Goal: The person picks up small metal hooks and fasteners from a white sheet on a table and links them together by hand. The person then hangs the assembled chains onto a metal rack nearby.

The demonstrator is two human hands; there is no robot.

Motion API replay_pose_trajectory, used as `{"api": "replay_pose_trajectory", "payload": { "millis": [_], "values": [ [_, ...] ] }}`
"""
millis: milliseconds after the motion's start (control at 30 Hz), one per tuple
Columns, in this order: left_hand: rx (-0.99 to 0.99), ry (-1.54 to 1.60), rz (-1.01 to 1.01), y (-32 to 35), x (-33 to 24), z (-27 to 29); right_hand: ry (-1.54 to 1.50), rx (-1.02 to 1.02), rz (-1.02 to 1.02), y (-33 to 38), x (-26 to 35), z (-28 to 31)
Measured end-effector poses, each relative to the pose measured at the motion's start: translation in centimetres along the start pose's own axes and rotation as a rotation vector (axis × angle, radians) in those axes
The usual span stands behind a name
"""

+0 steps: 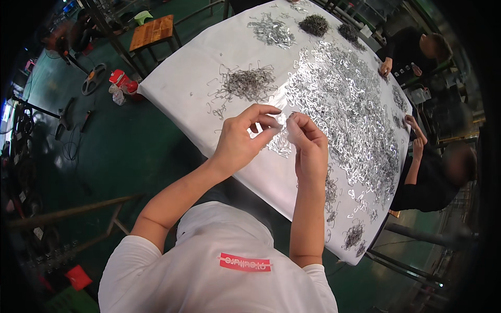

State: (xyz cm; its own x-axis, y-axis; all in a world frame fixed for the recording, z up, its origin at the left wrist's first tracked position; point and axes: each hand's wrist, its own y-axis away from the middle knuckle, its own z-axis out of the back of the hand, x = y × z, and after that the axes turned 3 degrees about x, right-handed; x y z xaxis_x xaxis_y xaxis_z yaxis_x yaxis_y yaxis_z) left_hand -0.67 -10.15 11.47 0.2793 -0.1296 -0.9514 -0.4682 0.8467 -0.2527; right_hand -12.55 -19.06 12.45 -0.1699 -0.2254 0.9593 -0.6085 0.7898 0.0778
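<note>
My left hand (242, 136) is raised over the table's near edge. Its thumb and middle finger come together in a pinch, the index finger held a little apart above them. Close beside it, my right hand (310, 143) pinches with thumb and index finger. Whatever sits between the fingertips is too small and blurred to name. Below and between the hands lies a small heap of shiny metal pieces (280, 147), partly hidden by them. A tangle of thin dark wire hooks (249, 83) lies beyond my left hand. Past my right hand spreads a large pile of shiny bent metal hooks (347, 104).
The white-covered table (180, 78) carries more dark wire heaps (313, 25) at the back and another small heap (354, 236) at the near right corner. Co-workers' hands (416, 138) are at the right edge. A wooden stool (152, 32) and red container (120, 78) stand left.
</note>
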Motion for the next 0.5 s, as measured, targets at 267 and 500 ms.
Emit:
{"api": "replay_pose_trajectory", "payload": {
  "millis": [267, 500],
  "values": [
    [-0.051, -0.013, -0.043, -1.8, 1.0, -1.3, 0.046, -0.045, 0.091, -1.4, -0.2, 0.9],
    [-0.090, -0.060, -0.113, -4.1, 4.7, -2.3, 0.138, -0.120, 0.371, -2.8, -0.5, 1.5]
  ]
}}
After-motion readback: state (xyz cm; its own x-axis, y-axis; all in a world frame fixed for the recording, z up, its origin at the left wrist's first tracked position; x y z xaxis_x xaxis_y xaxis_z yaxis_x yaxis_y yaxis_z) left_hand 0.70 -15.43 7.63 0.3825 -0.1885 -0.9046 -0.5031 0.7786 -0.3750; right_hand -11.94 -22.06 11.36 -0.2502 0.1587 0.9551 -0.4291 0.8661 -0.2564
